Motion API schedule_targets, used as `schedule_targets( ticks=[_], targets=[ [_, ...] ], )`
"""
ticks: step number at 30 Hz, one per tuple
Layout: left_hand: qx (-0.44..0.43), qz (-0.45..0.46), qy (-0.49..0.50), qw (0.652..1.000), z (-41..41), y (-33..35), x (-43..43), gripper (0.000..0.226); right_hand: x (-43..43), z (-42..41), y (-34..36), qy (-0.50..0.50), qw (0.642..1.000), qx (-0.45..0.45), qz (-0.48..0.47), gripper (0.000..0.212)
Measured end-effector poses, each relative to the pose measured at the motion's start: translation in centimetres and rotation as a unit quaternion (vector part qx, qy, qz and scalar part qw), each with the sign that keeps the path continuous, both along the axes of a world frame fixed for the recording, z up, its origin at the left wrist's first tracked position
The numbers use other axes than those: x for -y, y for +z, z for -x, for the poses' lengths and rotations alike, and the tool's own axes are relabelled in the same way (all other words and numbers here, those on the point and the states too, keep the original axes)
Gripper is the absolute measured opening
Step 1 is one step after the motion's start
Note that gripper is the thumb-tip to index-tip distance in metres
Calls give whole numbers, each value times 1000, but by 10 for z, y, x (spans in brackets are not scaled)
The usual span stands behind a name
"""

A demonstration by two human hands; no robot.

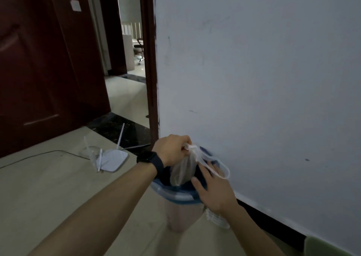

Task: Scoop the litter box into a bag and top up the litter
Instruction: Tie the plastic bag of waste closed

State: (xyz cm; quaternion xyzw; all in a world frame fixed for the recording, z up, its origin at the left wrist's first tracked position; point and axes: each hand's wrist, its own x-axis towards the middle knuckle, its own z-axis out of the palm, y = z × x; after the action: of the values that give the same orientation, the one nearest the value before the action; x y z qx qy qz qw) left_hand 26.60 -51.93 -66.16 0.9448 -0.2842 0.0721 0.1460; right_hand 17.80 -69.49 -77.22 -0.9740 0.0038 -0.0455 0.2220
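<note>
The bag (182, 170), a thin clear plastic one with something pale inside, hangs over the mouth of the bin (176, 194), its lower end dipping just inside the rim. My left hand (172, 150) is closed tight around the bag's gathered neck, knuckles up, and a dark band (151, 161) sits on that wrist. One handle loop (216, 168) trails loose to the right of my fist. My right hand (212, 187) is spread flat with the fingers apart, resting against the side of the bag and over the bin's edge, gripping nothing. The bin has a blue rim and stands on the tiled floor (58, 197) right against the white wall (254, 80). To the left on the floor lies a white router (112, 161) with thin antennas and a dark cable running off it. Beyond it a dark red door (39, 70) stands open onto another room. I can read no writing or brand on the bag, bin or router; the shot is too dim and soft.
</note>
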Motion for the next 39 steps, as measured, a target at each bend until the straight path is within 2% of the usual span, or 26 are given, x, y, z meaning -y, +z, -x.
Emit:
schedule_targets(
  ticks=[2, 4, 5, 7, 9, 12, 15, 20, 28, 31, 33, 35, 37, 39],
  targets=[
    [-7, 0, 15, 1000, -9, -18, -10, 29, -7, -3, -15, -3, 998, -1, 70, 85],
    [-8, 10, 31, 999, -14, -38, -14, 28, -14, -3, -27, -33, 994, 31, 97, 74],
    [-4, 16, 41, 999, -16, -48, -15, 28, -17, -1, -31, -42, 996, 1, 82, 74],
    [0, 19, 62, 998, -19, -67, -13, 27, -20, 3, -42, -40, 995, -63, 65, 91],
    [12, 23, 85, 996, -20, -81, -11, 26, -22, 6, -42, -48, 996, -27, 75, 98],
    [4, 0, 116, 993, -18, -104, -8, 26, -25, 7, -40, -54, 997, -25, 58, 91],
    [-24, -27, 130, 991, -13, -134, -10, 30, -25, 7, -44, -52, 996, -19, 70, 96],
    [-80, 45, 178, 980, -7, -158, -17, 43, -25, 7, -50, -46, 997, -12, 56, 87],
    [-103, 7, 152, 983, -2, -154, -25, 50, -21, 8, -63, -35, 998, 31, 46, 63],
    [-131, -55, 125, 982, -1, -147, -25, 53, -18, 8, -61, -22, 999, 6, 29, 68],
    [-154, -107, 110, 976, -1, -138, -21, 55, -8, 6, -49, 19, 999, -43, 8, 73],
    [-145, -135, 88, 976, 0, -124, -12, 56, 9, 14, -29, 56, 997, -49, -31, 76],
    [-116, -138, 37, 983, 6, -110, 5, 56, 34, 36, -8, 67, 995, -29, -67, 53],
    [-86, -121, -13, 989, 18, -98, 31, 55, 67, 67, 14, 28, 998, -39, -46, 39]
  ],
)
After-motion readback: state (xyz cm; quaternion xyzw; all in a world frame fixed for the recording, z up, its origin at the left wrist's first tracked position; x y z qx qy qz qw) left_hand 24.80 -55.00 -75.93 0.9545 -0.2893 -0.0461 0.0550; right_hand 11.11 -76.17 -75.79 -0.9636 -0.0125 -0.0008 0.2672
